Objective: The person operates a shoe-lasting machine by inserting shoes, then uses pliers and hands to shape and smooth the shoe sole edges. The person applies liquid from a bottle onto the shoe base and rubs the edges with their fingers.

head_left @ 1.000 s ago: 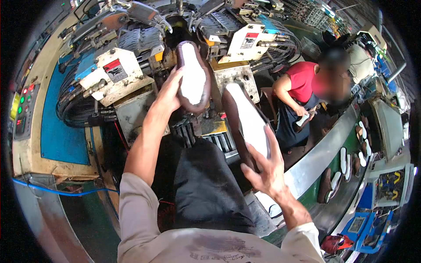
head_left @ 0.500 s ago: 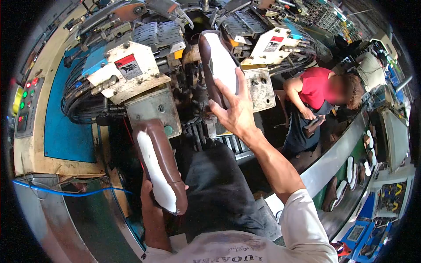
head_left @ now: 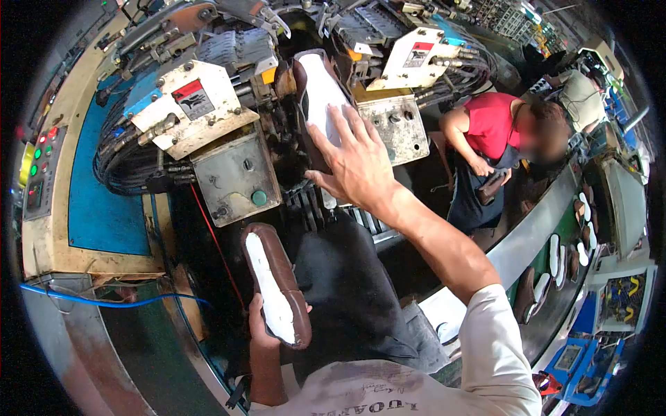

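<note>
My left hand (head_left: 263, 324) is closed around the heel end of a brown shoe upper (head_left: 286, 281), which is held bottom up with its white insole showing. That shoe is above my lap, its other end pointing toward the machine. A second brown shoe upper (head_left: 321, 87) sits bottom up at the middle of the machine, white insole facing me. Across its near part lies my right hand (head_left: 357, 163), fingers stretched flat on the insole and thumb out to the side. The shoe's near end is partly hidden under this hand.
The machine (head_left: 208, 97) has clamp blocks, hoses and metal plates on both sides. A button panel (head_left: 43, 163) stands at left. On the right, a person in red (head_left: 492, 125) holds a dark shoe beside a conveyor (head_left: 503, 253), where several shoes and white soles lie.
My left hand and its shoe have shifted right and slightly down, away from the machine's plate. My right hand's fingers have flattened over the insole of the other shoe. The view has turned slightly.
</note>
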`<act>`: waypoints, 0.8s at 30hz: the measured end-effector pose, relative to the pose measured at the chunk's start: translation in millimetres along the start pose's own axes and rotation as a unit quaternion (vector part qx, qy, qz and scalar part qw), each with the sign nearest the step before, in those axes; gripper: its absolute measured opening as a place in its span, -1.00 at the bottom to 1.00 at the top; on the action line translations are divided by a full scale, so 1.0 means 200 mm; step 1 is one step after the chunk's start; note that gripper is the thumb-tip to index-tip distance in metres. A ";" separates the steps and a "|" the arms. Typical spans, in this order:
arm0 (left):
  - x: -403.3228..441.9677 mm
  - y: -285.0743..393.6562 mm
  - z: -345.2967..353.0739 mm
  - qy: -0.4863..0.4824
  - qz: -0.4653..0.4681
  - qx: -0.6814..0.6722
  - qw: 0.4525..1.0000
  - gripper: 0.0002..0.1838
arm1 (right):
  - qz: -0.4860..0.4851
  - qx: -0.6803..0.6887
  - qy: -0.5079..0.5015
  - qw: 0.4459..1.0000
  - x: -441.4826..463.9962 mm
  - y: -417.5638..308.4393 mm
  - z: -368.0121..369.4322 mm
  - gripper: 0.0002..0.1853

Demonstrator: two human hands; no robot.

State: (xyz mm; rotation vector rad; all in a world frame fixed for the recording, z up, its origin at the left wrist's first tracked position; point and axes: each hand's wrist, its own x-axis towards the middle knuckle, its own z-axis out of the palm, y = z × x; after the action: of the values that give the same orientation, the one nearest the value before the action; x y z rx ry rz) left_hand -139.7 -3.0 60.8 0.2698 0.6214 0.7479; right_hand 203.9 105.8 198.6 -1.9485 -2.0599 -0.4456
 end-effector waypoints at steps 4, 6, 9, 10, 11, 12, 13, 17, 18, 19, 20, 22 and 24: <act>0.07 -0.03 0.01 0.016 -0.020 -0.001 1.000 -0.12 | -0.001 -0.020 -0.002 1.000 0.14 0.05 0.00 -0.17; 0.12 -0.05 -0.06 0.004 -0.053 -0.029 0.998 -0.18 | 0.007 -0.016 -0.007 1.000 0.27 0.09 0.02 -0.18; 0.22 -0.05 -0.05 -0.026 -0.064 -0.027 0.997 -0.19 | 0.008 -0.008 -0.002 1.000 0.46 0.16 0.07 -0.19; 0.26 -0.06 -0.03 -0.027 -0.067 -0.025 0.997 -0.19 | 0.015 0.003 -0.007 1.000 0.52 0.17 0.07 -0.20; 0.29 -0.06 -0.02 -0.027 -0.071 -0.023 0.997 -0.20 | 0.024 0.016 -0.013 1.000 0.57 0.19 0.10 -0.20; 0.32 -0.05 0.01 -0.006 -0.084 -0.020 0.996 -0.21 | 0.002 0.020 0.028 0.999 0.62 0.24 0.18 -0.20; 0.35 -0.06 0.04 -0.004 -0.088 -0.037 0.995 -0.21 | 0.000 0.027 0.029 0.999 0.68 0.26 0.21 -0.23; 0.46 -0.07 0.05 -0.005 -0.090 0.002 0.996 -0.19 | 0.004 0.049 0.029 0.998 0.81 0.34 0.24 -0.24; 0.47 -0.07 0.07 0.015 -0.089 0.019 0.996 -0.16 | 0.002 0.057 0.013 0.998 0.80 0.34 0.22 -0.24; 0.48 -0.07 0.07 0.005 -0.085 0.032 0.996 -0.14 | 0.003 0.063 -0.001 0.998 0.80 0.33 0.17 -0.24; 0.50 -0.07 0.07 -0.004 -0.081 0.044 0.996 -0.12 | 0.014 0.046 -0.014 0.999 0.80 0.30 0.13 -0.24; 0.53 -0.07 0.11 -0.028 -0.060 0.069 0.995 -0.10 | 0.051 0.045 -0.091 0.994 0.83 0.20 -0.03 -0.25; 0.53 -0.05 0.15 -0.028 -0.052 0.081 0.995 -0.09 | 0.020 0.053 -0.037 0.998 0.83 0.20 -0.12 -0.28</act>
State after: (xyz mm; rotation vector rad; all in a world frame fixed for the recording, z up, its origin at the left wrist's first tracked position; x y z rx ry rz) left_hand -55.0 63.6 34.5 0.4025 0.6383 0.5882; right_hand 233.0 249.7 287.2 -1.9682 -2.0396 -0.2528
